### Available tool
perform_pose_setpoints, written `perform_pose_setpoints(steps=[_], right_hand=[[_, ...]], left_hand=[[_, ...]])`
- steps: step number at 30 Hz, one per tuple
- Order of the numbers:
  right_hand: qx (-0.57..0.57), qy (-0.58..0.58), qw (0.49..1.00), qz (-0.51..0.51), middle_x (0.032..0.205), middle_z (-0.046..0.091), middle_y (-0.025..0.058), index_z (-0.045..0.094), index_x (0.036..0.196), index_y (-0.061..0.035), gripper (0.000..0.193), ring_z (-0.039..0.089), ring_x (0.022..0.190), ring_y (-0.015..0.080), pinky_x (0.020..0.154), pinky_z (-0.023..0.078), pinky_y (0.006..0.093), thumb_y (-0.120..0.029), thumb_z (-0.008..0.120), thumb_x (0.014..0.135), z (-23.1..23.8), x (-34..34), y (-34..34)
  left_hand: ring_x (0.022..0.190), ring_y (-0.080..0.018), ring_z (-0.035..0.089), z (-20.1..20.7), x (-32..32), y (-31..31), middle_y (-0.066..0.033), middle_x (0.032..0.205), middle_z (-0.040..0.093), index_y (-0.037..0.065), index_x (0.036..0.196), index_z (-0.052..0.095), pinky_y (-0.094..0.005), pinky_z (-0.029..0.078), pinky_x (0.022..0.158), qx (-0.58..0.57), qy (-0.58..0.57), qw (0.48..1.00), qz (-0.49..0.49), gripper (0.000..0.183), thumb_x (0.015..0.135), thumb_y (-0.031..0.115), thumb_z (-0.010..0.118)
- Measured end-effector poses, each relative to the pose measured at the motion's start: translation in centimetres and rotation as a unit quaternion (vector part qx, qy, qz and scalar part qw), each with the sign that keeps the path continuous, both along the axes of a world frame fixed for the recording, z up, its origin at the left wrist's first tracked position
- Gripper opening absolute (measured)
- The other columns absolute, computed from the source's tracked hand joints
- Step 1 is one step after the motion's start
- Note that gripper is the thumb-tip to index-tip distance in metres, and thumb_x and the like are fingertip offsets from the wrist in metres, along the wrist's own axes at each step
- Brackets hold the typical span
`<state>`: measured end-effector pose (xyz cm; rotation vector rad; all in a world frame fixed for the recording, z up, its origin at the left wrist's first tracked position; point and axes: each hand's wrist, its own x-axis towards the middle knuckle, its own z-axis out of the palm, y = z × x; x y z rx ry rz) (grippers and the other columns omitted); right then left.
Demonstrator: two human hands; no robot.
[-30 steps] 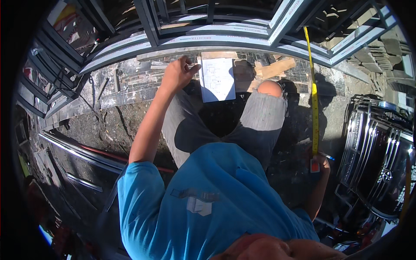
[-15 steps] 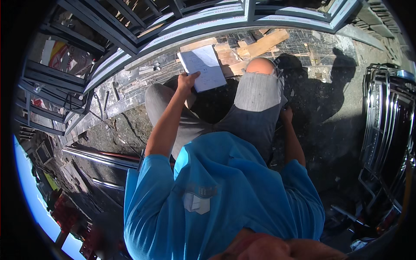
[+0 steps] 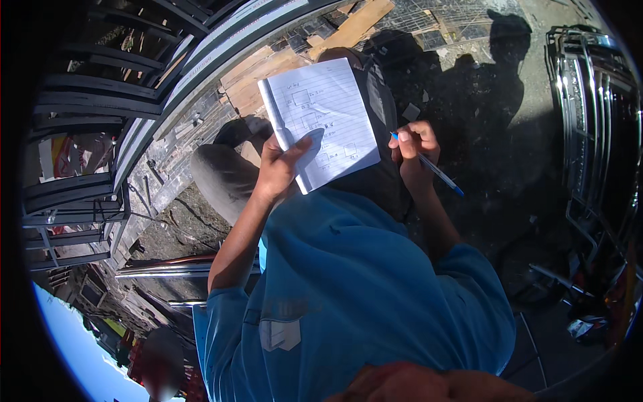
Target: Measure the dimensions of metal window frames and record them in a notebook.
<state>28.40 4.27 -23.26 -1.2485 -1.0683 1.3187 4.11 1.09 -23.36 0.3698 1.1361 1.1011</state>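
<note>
My left hand [image 3: 280, 164] is closed on the lower left edge of a notebook [image 3: 335, 107], its thumb lying over the page. The lined white page carries several hand-drawn box sketches with handwriting beside them. To the right of the notebook, my right hand [image 3: 416, 151] pinches a pen [image 3: 439, 173] with a clear barrel and blue ends. One blue end shows at the fingertips and the other points down to the right. The pen is apart from the page. The notebook is held above my lap, hiding part of my grey trousers [image 3: 221, 177].
Dark metal frames [image 3: 94, 104] stand at the far left. Wooden boards [image 3: 355, 30] lie on the ground ahead. Shiny metal tube racks [image 3: 593, 134] stand at the right. Long metal bars [image 3: 174, 269] lie low on the left.
The notebook has come nearer and now fills more of the view, held by my left hand. My right hand has risen from beside my leg, with a pen now visible in it.
</note>
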Motion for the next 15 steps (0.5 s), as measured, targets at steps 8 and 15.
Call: perform_pose_setpoints(steps=[8,15], right_hand=[[0.109,-0.135,0.985,-0.01,0.06,0.058,0.0048,0.044,0.065,-0.0045,0.031,0.05,0.054,0.0056,0.048,0.04,0.0245,-0.003,0.07,0.08,-3.7,-2.8,-2.0],[0.155,-0.141,0.978,0.02,0.057,0.054,0.0062,0.038,0.068,-0.0063,0.033,0.048,0.05,0.007,0.048,0.038,0.0229,0.002,0.067,0.08,-4.4,-2.9,-2.4]], left_hand=[[0.099,-0.0173,0.062,-0.3,-1.1,-0.7,-0.0117,0.108,0.065,-0.005,0.115,0.059,-0.0307,0.049,0.09,0.023,0.145,0.984,-0.101,0.027,0.089,-0.003,0.051],[0.092,-0.0127,0.061,-0.6,-1.1,-0.8,-0.0074,0.1,0.068,-0.001,0.112,0.063,-0.0273,0.048,0.083,0.038,0.133,0.987,-0.081,0.022,0.091,0.005,0.062]])
